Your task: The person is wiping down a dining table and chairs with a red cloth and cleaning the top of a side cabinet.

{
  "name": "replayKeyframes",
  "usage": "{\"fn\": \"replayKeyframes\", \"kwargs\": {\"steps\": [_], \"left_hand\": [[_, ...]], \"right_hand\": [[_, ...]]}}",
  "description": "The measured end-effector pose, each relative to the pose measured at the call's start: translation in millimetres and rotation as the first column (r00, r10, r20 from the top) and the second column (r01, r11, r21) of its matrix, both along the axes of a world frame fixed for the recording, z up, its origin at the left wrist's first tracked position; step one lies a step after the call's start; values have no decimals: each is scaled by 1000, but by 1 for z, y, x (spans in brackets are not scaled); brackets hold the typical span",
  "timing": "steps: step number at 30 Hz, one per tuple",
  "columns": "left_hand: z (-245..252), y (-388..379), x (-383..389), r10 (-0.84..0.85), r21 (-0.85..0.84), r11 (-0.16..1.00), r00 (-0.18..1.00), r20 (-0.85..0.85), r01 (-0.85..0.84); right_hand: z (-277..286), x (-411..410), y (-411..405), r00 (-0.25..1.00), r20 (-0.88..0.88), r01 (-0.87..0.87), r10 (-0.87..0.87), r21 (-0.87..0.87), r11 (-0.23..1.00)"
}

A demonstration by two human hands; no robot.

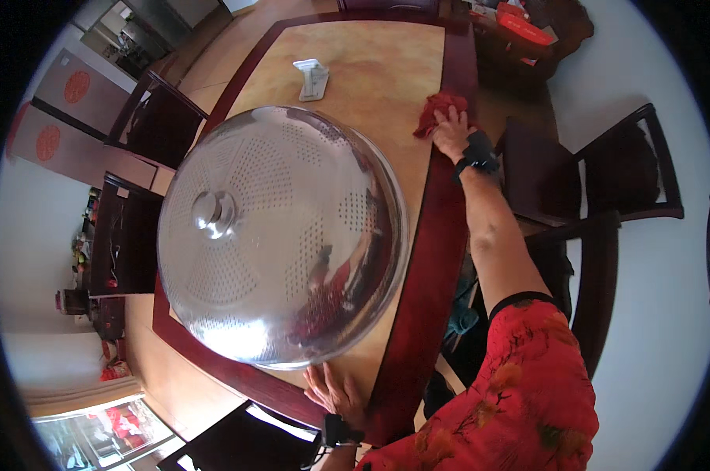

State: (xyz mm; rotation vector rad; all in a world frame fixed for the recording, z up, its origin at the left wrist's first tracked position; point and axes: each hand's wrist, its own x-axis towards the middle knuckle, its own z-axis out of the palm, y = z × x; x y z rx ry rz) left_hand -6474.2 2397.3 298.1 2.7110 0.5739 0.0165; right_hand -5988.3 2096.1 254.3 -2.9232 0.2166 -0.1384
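A red cloth (430, 112) lies bunched on the tabletop near its right edge. My right hand (450, 134) presses on it from above, fingers spread over the fabric, and a black band circles that wrist. Before me a large domed metal lid with a round knob and rows of small perforations (261, 182) covers much of the dining table (390, 47). My left hand (332, 393) rests palm down at the table's near end, holding nothing. Its fingers are apart, and their tips are at the lid's lower rim. A black device is strapped to the left wrist.
A small white stand-like object (314, 81) is on the table beyond the lid. Dark wooden chairs (625, 171) stand along the right, with more chairs (125, 235) at the left. At the upper right, a red box (522, 26) sits on dark wooden furniture.
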Motion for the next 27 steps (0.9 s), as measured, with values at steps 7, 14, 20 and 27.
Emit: {"fn": "replayKeyframes", "kwargs": {"steps": [7,14,20,27], "left_hand": [[-12,-3,-1,-44,32,998,998,-56,45],[-9,-6,-2,-25,27,999,996,-89,27],[-7,-7,3,14,53,999,1000,-22,-13],[-5,-6,3,-19,27,999,1000,6,19]], "right_hand": [[2,88,-30,998,-55,9,-16,-122,993],[-6,117,88,935,105,-339,340,-30,940],[-1,54,95,875,85,-478,477,-14,878],[9,-52,66,867,179,-474,466,2,881]]}}
